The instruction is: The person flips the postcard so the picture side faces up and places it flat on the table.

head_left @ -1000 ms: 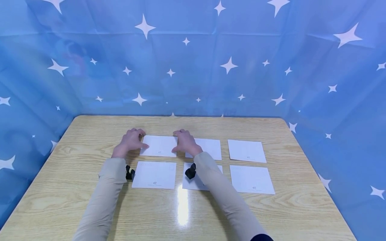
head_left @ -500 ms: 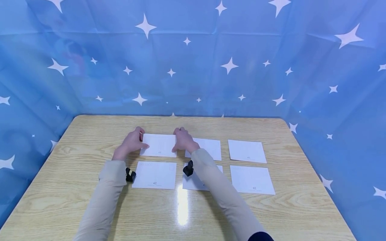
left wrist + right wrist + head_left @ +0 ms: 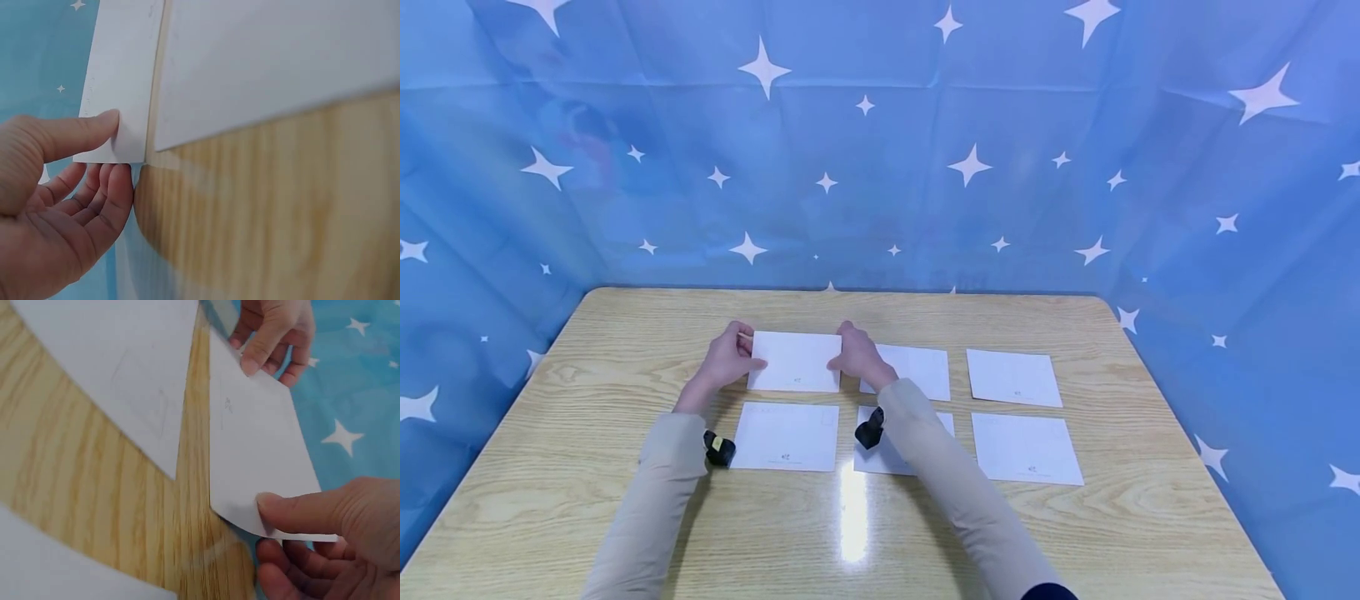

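A white envelope (image 3: 796,362) with a small printed mark near its lower edge is at the back left of the group, its far edge tipped up off the table. My left hand (image 3: 728,357) pinches its left end, thumb on the face and curled fingers behind, as the left wrist view shows. At the opposite end, my right hand (image 3: 859,353) holds it the same way. In the right wrist view the envelope (image 3: 259,437) bends slightly near the right thumb. Just in front lies another white envelope (image 3: 784,436), flat, with a faint stamp box in its upper right corner.
More white envelopes lie flat in two rows: one (image 3: 919,369) partly behind my right hand, one (image 3: 891,450) under my right forearm, and two on the right (image 3: 1015,377). The wooden table (image 3: 550,467) meets a blue star-patterned cloth (image 3: 880,208) at the back.
The back-left envelope's far edge has risen from the table. Both hands have changed from reaching at its ends to pinching them. The other envelopes have not moved.
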The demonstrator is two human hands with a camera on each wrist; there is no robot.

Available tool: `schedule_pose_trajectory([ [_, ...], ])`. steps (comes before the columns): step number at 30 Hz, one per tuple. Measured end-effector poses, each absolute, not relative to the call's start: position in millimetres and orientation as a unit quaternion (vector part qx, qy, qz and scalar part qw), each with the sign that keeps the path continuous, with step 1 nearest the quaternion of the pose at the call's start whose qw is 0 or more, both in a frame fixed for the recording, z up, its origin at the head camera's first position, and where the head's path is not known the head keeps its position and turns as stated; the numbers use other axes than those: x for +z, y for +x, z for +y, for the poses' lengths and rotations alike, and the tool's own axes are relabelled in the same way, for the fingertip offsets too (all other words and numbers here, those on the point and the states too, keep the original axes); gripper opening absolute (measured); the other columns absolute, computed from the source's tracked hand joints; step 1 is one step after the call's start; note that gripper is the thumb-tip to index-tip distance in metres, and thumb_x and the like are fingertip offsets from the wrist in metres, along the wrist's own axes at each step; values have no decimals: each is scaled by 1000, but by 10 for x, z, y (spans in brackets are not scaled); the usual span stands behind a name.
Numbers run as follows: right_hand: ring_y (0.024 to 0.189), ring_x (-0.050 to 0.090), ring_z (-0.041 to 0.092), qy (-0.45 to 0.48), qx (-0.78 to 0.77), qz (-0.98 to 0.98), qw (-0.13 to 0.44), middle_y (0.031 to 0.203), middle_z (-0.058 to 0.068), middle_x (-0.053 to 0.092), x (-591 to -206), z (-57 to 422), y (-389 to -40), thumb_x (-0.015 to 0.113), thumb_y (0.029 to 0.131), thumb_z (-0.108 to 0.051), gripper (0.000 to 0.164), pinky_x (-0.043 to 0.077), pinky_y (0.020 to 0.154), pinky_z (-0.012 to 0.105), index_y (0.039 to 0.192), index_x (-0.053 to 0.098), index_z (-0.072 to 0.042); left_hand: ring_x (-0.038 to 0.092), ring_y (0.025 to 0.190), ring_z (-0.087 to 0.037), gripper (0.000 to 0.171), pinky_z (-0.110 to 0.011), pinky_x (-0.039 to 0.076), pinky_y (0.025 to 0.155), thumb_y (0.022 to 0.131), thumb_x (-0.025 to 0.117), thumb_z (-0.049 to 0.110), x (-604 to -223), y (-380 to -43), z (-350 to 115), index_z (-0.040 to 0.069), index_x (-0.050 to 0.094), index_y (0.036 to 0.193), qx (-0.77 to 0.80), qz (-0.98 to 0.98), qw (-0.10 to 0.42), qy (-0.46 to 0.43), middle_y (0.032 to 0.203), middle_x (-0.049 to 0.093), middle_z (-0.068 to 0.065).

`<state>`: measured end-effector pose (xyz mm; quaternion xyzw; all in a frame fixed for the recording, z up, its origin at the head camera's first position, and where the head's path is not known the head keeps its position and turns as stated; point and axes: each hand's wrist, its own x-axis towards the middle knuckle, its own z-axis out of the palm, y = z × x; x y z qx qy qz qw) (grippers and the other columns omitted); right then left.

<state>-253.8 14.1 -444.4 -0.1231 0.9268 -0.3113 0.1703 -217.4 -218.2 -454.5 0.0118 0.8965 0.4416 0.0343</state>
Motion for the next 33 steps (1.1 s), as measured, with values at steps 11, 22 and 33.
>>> schedule_pose_trajectory([
  [11,71,39,15,-79,-479,864,134,84,3,42,-4464,165,-2470,60,84,2,24,34,59,23,98,41,-3,49,87,-24,52,-24,49,62,84,61,-5,-4595,-2141,-2269,-5,35,128,512,859,27,-4,101,48,-18],
  [22,77,40,14,-18,-624,773,112,85,1,41,-4398,137,-2449,59,82,11,36,39,66,22,115,48,3,48,86,-16,55,-22,49,64,87,60,-4,-4506,-2143,-2292,-1,33,135,568,823,29,-11,107,46,-17],
  [33,76,40,15,-18,-641,758,122,88,3,41,-4405,180,-2470,57,83,11,35,40,60,22,116,47,3,50,79,-9,56,-23,50,64,86,59,-5,-4408,-2102,-2259,-2,33,136,584,812,25,-11,106,48,-20],
])
